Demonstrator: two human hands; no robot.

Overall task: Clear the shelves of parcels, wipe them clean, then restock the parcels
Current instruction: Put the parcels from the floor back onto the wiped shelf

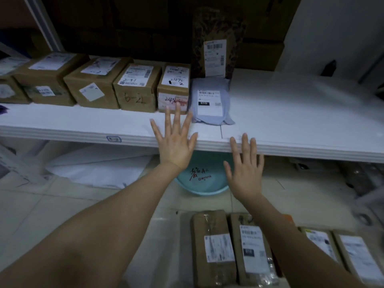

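Left hand (174, 146) fingers (177, 115) spread wide, empty | right hand (245, 173) likewise | at shelf (291, 113) edge

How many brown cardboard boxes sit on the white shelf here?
5, in one row from the left: edge box cut off by the frame, second box, third box, fourth box, fifth box beside the grey mailer bag. More may hide further left.

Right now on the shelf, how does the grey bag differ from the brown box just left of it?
The grey bag is soft plastic and lies low and flat; the brown box is stiff cardboard and stands taller. The brown box has handwritten numbers on its label; the grey bag's label shows only print. Both rest on the white shelf with white shipping labels.
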